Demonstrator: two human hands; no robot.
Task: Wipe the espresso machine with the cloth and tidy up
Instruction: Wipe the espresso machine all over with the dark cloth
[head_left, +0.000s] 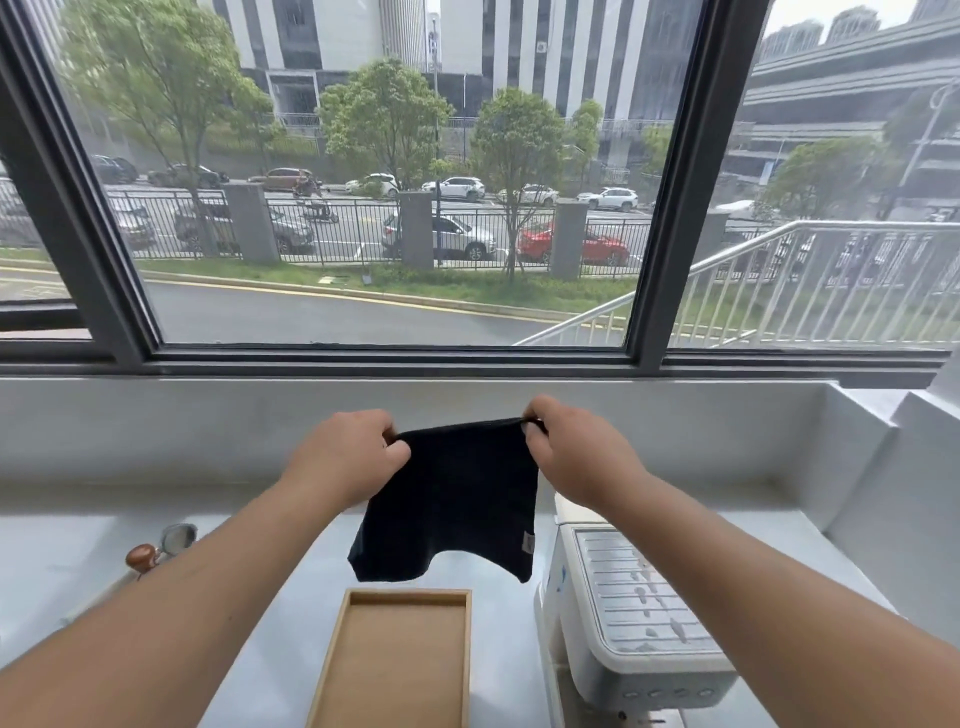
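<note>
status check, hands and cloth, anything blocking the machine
Left hand and right hand both pinching top corners of black cloth, held up, spread. Espresso machine below right, droplets on top grille. Wooden tray beside it, nothing blocking.

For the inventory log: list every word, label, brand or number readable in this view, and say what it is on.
No text can be read.
Small tag on the black cloth held up by the left hand and right hand: too small to read.
Row of buttons on the front of the white espresso machine: no markings legible.
Wooden tray: plain, no marks.
Cars and buildings outside the window: too blurred.
</note>
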